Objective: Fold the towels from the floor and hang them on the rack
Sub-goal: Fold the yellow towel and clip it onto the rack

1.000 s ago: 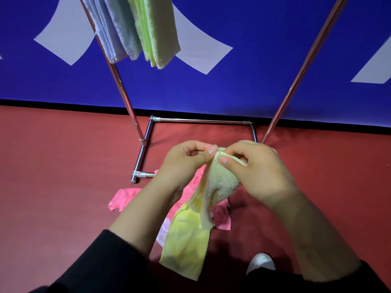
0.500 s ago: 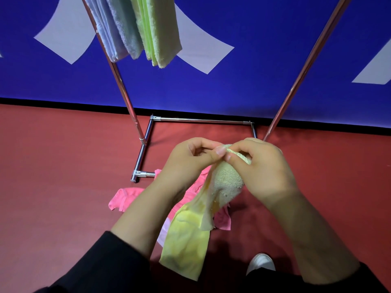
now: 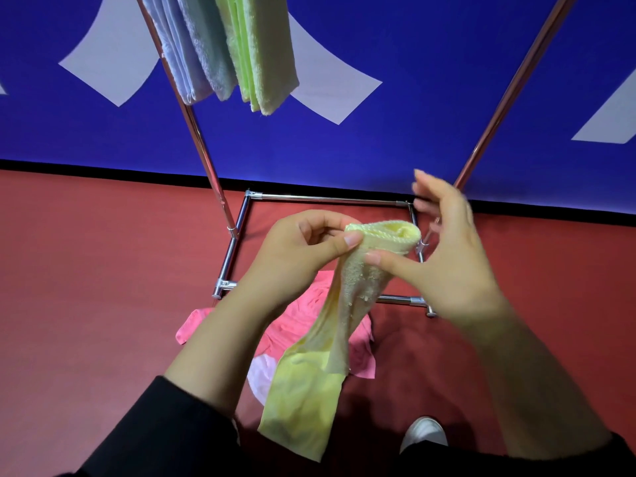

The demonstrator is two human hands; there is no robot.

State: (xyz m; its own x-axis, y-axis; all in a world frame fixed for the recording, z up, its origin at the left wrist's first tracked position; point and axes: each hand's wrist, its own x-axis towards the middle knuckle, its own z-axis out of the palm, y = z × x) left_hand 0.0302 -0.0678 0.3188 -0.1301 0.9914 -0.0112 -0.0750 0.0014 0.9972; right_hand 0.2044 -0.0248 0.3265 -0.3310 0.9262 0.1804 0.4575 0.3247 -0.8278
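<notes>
Right hand [image 3: 457,256] has released, fingers spread; left hand [image 3: 306,249] pinches towel [image 3: 351,297] corner. Folding step; next, regrasp opposite corner.

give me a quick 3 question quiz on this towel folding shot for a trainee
1. True or false: the yellow towel lies flat on the floor.
2. Which hand pinches the towel's top edge between thumb and finger? A) left hand B) right hand C) neither
3. Fill in: the towel on the floor under the hands is ____.

Key
1. False: it hangs from the hands, above the floor.
2. A: the left hand pinches the top edge; the right hand's fingers are spread, with only its thumb against the towel.
3. Pink: the pink towel lies crumpled by the rack base, while green towels and pale blue towels hang above.
</notes>
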